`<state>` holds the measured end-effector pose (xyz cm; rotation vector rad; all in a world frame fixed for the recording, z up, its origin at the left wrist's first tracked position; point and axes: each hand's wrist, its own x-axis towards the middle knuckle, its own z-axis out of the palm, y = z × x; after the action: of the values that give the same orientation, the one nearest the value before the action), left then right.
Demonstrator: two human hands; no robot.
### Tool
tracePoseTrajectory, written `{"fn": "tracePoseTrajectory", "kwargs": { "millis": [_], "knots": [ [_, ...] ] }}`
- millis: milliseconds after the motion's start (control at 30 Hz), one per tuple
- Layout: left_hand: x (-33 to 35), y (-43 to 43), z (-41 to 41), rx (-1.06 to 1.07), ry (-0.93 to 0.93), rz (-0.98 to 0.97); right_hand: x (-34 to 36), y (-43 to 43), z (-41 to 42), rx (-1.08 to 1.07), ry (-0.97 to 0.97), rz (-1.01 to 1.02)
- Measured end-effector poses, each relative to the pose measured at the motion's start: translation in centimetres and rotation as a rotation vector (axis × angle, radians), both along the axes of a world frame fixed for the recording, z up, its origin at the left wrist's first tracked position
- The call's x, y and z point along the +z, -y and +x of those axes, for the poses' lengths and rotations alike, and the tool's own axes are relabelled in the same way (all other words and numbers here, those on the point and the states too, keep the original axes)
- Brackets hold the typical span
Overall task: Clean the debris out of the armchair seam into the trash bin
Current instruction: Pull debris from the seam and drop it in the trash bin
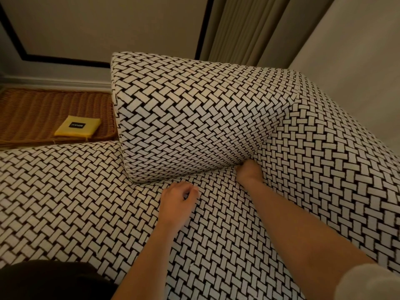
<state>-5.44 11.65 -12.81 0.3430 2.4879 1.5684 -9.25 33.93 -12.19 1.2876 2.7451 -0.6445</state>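
A right hand (249,173) reaches into the armchair seam (201,173) beneath the arm cushion (194,109), its fingers hidden, their state unclear. The left hand (178,199) rests on the seat cushion (86,202), fingers curled inward.

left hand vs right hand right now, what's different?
The left hand lies on the open seat cushion; the right hand is pushed into the seam corner. The left hand's fingers show, curled; the right hand's fingertips are hidden in the fabric. Both are bare and touch the upholstery.
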Motion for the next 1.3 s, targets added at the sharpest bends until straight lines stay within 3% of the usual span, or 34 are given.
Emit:
{"fn": "tracePoseTrajectory", "kwargs": {
  "millis": [133, 433, 633, 800, 1000, 1100, 1200, 1300],
  "knots": [
    [0.2, 0.3, 0.1, -0.013, 0.033, 0.042, -1.1, 0.9, 1.1, -0.046, -0.137, 0.146],
    [1.0, 0.7, 1.2, 0.008, 0.068, 0.076, -0.7, 1.2, 2.7, -0.099, -0.307, 0.058],
    [0.8, 0.7, 1.2, 0.013, 0.11, 0.066, 0.2, 0.5, 1.8, -0.057, -0.061, 0.06],
    [1.2, 0.8, 2.0, 0.02, 0.081, 0.064, 1.0, 0.7, 1.2, 0.083, 0.196, 0.218],
    [1.3, -0.2, 3.4, 0.051, 0.045, 0.024, 1.2, 1.8, 3.9, 0.159, 0.127, 0.408],
    [1.8, -1.1, 4.6, 0.004, 0.161, 0.136, 0.8, 2.8, 7.1, 0.207, 0.025, 0.425],
    [3.0, -1.7, 6.0, -0.049, 0.258, 0.183, 0.2, 4.4, 10.6, 0.231, -0.207, 0.285],
    [3.4, -1.7, 7.0, -0.076, 0.338, 0.243, 0.4, 6.5, 13.1, 0.257, -0.392, -0.104]
  ]
}}
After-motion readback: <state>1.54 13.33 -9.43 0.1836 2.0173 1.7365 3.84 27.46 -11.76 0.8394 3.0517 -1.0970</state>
